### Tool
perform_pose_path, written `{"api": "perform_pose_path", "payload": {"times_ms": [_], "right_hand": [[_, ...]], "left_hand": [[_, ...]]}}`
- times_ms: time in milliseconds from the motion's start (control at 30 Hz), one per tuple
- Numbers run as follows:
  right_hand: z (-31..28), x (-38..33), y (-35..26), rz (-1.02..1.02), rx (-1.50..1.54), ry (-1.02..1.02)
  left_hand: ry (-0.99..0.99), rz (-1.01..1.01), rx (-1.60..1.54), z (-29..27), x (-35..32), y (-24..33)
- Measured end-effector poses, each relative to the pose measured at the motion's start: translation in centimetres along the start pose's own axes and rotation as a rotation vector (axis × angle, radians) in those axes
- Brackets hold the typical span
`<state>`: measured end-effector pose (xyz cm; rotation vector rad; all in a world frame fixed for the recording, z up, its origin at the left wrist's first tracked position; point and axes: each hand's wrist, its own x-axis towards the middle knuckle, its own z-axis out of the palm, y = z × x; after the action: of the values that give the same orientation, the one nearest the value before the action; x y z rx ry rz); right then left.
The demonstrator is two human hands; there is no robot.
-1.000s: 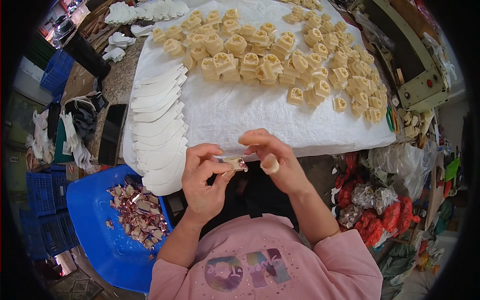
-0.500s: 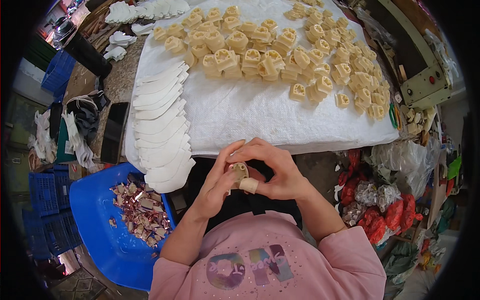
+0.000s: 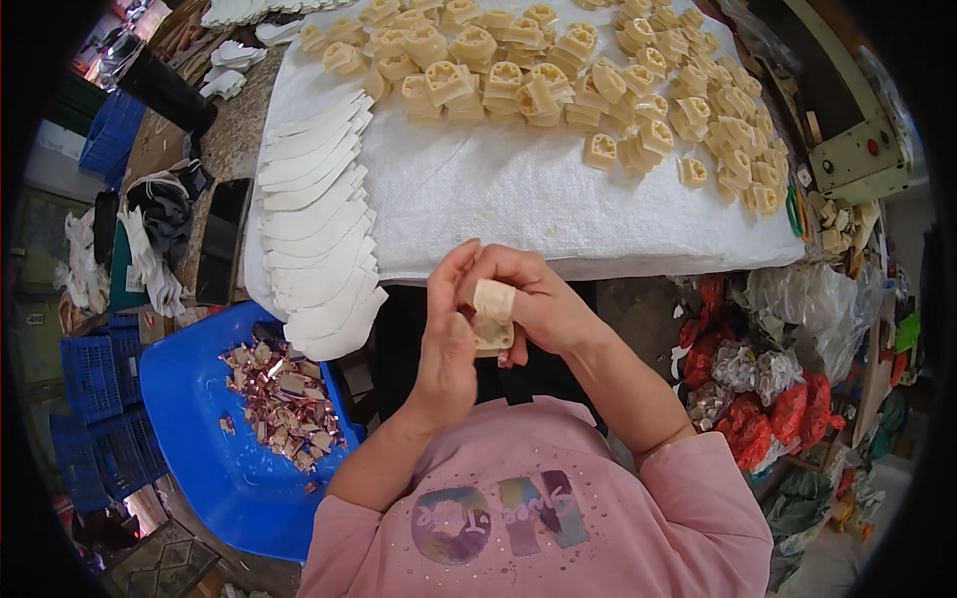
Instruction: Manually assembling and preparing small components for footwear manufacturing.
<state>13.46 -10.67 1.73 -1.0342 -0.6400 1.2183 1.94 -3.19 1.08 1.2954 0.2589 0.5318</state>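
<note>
In front of my chest, both hands hold one small cream moulded block, shaped somewhat like a shoe heel. A pale strip-like surface curves over its upper part. My left hand is closed against the block's left side. The fingers of my right hand wrap round it from the right and behind, with fingertips showing below. Part of the block is hidden by my fingers. Many similar cream blocks are crowded along the far side of the table, several of them with hollows in their ends.
White curved sheets overlap in a row down the left of the white-covered table. A blue tub with shiny scraps stands low at left. A phone lies beside the cloth. Red bags are bunched at right.
The block has turned over in my hands: its holed end faced up before, and now the pale curved side shows. Both hands have risen slightly toward the table.
</note>
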Motion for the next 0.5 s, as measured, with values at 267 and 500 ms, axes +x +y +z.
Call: {"api": "perform_pose_path", "payload": {"times_ms": [267,500], "right_hand": [[1.6,-0.8,2.7,-0.24,-0.27,0.098],[3.0,-0.7,4.0,-0.464,-0.199,0.185]], "left_hand": [[0.105,0.132,0.267,0.1,-0.6,0.2],[0.212,0.067,0.105,-0.3,0.1,-0.1]]}}
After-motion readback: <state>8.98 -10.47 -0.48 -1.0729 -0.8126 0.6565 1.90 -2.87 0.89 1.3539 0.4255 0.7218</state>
